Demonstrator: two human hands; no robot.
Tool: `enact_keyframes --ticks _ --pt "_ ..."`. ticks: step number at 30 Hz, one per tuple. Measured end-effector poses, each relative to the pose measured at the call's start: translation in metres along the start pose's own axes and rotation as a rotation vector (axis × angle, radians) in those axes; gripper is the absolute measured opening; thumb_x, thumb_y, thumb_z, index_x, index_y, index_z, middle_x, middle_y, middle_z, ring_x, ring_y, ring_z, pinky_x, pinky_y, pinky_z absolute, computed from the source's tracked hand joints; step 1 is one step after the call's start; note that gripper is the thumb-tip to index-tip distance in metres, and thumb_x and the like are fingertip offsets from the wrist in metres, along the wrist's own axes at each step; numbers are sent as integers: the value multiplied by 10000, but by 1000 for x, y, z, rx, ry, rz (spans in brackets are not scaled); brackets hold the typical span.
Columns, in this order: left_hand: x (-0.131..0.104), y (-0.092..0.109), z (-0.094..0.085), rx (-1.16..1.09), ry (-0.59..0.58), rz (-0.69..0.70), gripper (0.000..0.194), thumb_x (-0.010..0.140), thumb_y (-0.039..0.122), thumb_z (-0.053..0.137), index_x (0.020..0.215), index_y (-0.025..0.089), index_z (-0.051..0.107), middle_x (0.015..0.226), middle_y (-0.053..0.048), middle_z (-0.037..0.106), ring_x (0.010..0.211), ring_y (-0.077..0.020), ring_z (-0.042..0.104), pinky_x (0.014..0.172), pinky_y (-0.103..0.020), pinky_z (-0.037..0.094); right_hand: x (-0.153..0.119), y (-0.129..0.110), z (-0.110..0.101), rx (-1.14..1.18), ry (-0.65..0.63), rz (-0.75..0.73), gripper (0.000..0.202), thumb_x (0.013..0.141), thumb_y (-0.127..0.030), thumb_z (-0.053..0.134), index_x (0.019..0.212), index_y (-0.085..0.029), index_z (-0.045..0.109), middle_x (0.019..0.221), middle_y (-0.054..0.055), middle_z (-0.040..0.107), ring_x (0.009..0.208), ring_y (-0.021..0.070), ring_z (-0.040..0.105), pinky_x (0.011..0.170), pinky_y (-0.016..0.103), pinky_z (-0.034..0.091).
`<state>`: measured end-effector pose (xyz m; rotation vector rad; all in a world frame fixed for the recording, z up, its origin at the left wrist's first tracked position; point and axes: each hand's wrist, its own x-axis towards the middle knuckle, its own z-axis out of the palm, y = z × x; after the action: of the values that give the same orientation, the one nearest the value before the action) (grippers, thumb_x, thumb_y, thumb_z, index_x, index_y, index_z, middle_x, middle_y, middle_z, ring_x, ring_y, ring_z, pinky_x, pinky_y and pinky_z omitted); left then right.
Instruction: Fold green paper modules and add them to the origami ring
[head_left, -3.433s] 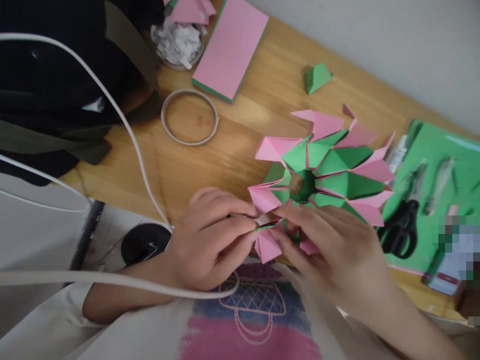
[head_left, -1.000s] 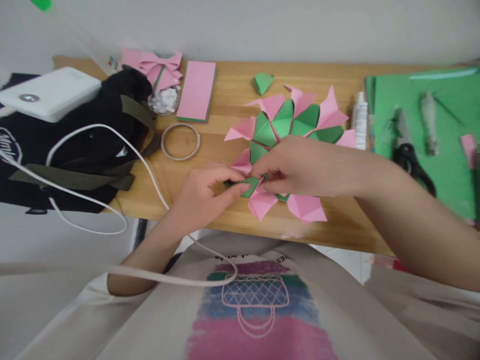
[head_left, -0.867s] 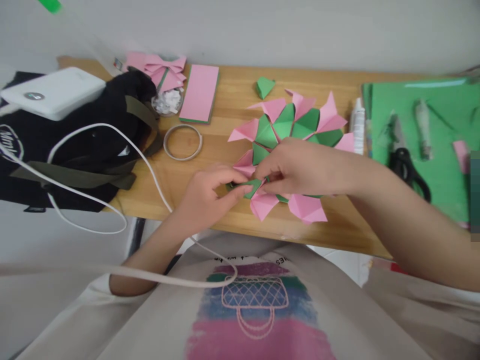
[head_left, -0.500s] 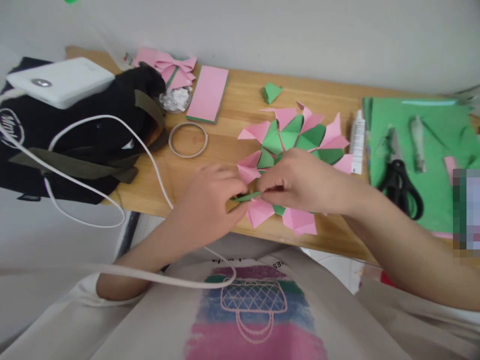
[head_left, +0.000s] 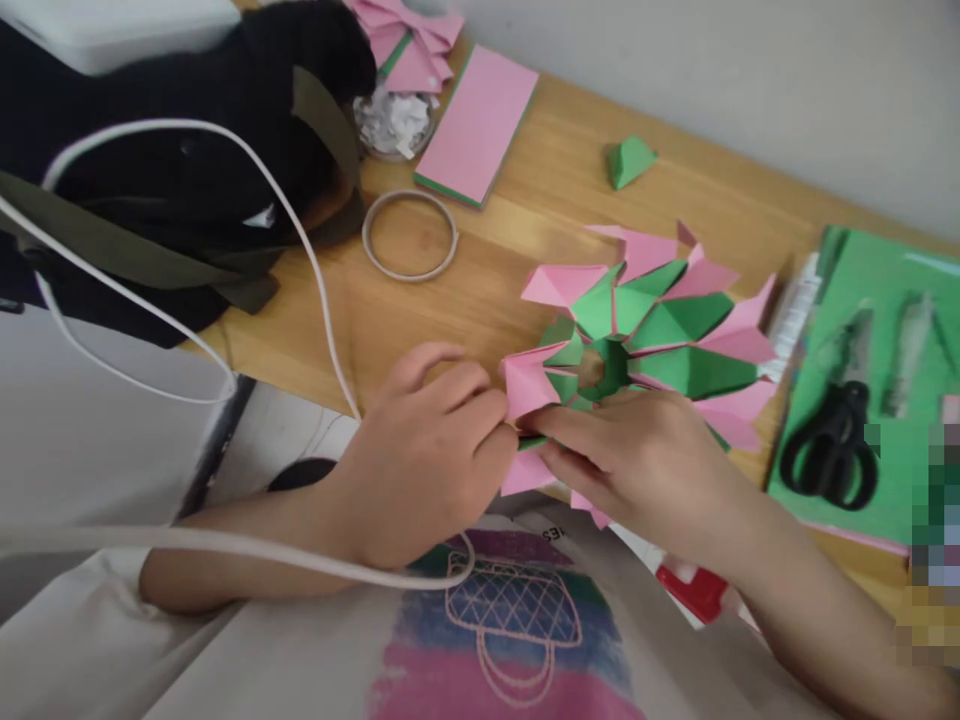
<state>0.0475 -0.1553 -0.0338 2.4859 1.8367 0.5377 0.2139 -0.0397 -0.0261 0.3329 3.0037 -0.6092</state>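
Observation:
A ring-shaped paper flower (head_left: 660, 320) of folded pink and green pieces sits near the table's front edge, with an opening at its middle. My left hand (head_left: 442, 450) is closed at the flower's near left side, its curled fingers against the edge of a pink petal (head_left: 534, 385). What lies under those fingertips is hidden. From the right, my right hand (head_left: 637, 460) reaches over the near petals, with thumb and fingers pinching a green-edged fold of the flower. The hand covers part of the near side.
Behind lie a pink paper stack (head_left: 480, 125), a tape ring (head_left: 410, 235), a green folded piece (head_left: 630, 162) and a bowl of paper scraps (head_left: 395, 120). A black bag (head_left: 187, 200) with a white cable (head_left: 315, 270) stands left. Black scissors (head_left: 832, 440) rest on green sheets (head_left: 892, 470) at right.
The view has tilted and come closer. The green strip between my hands is now mostly covered; both hands have moved in against the flower's near left petals, and its central opening shows.

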Motion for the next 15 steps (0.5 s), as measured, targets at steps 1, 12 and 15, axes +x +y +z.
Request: enact_keyframes --ticks 1,12,15 --pt "-1 0 1 14 2 5 259 888 137 503 664 223 598 684 10 640 717 -183 590 877 -410 496 2 1 0 15 -2 -13 226 899 -134 479 803 -176 679 456 -21 511 436 141 459 474 274 222" --pt "-28 -26 -3 -411 59 -205 369 869 474 623 1124 209 593 1032 -89 704 984 -227 646 914 -380 503 -5 8 -8 205 47 -117 248 963 -134 456 1067 -156 681 650 26 688 565 148 610 577 293 441" --pt "-32 -28 8 -573 47 -232 260 902 315 599 1138 208 578 1047 -104 698 1001 -206 657 893 -338 528 -5 8 -12 205 45 -140 273 960 -114 441 975 -153 711 684 63 723 602 164 649 622 307 497"
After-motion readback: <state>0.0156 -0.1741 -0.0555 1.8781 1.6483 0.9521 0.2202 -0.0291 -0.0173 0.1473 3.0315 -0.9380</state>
